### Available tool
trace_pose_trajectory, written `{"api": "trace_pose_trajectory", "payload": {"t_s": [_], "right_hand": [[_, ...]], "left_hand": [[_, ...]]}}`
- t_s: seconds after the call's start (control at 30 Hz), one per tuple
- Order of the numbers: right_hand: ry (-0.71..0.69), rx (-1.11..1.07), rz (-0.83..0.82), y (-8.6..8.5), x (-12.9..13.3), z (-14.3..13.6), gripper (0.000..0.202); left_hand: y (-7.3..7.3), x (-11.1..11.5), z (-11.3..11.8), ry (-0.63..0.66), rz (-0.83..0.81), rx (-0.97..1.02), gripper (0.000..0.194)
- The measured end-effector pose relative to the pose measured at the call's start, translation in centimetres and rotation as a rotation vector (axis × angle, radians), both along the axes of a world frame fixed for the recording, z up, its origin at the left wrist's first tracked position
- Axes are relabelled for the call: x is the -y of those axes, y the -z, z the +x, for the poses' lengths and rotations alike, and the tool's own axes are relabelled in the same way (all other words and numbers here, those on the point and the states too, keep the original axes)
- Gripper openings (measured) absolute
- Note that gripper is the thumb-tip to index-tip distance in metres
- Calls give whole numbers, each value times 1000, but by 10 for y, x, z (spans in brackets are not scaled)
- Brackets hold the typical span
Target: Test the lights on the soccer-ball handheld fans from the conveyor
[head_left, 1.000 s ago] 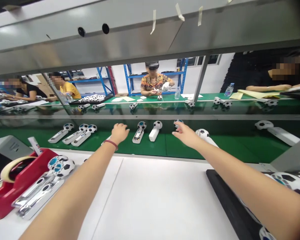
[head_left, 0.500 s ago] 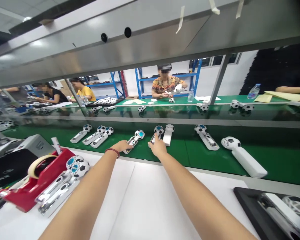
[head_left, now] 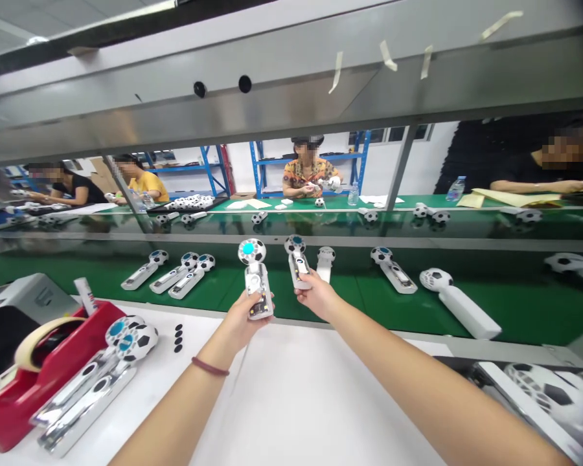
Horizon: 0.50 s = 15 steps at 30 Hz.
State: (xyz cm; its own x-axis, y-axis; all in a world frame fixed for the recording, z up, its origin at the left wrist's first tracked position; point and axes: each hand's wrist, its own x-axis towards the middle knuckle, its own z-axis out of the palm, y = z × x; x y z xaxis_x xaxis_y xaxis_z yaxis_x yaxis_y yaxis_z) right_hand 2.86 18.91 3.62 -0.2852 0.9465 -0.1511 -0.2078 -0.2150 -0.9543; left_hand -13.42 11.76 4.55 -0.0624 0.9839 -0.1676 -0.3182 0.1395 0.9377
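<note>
My left hand (head_left: 240, 323) is closed round the lower handle of a white handheld device (head_left: 258, 288) with a soccer-ball head. A blue disc marks the ball, and the handle's open front shows circuitry. My right hand (head_left: 318, 294) grips the lower end of a second such device (head_left: 297, 255), held upright and tilted slightly left. Both are raised over the near edge of the green belt (head_left: 350, 304). Just behind my right fingers, another soccer-ball device (head_left: 326, 259) lies with its plain white handle partly hidden.
More devices lie along the belt, including a closed white one (head_left: 461, 304) at right. On the white worktop (head_left: 291, 388), a red tape dispenser (head_left: 53, 382), two devices (head_left: 94, 382) and several black discs (head_left: 178, 338) sit left. A metal shelf (head_left: 272, 97) spans overhead. Co-workers sit opposite.
Both hands have lifted their soccer-ball devices off the belt and tipped them upright toward me. The view has shifted, bringing black discs on the worktop and another person at right into sight.
</note>
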Motion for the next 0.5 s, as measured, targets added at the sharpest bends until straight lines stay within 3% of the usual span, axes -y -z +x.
{"api": "trace_pose_trajectory", "payload": {"t_s": [0.17,0.27,0.33,0.4,0.5], "right_hand": [[-68,-282,87,-53,65,51,44],[68,-375,40,-80,97,89,38],[197,-339,-63,-87,117,109,38],[227,-310,-180,-86,135,121,41],[192,-349,-243,-73,153,127,47]], "left_hand": [[-45,42,27,113,179,272,59],[-60,66,45,217,171,396,65],[-61,80,56,257,102,424,55],[-56,92,68,300,-17,411,41],[-44,101,85,316,-170,374,51]]}}
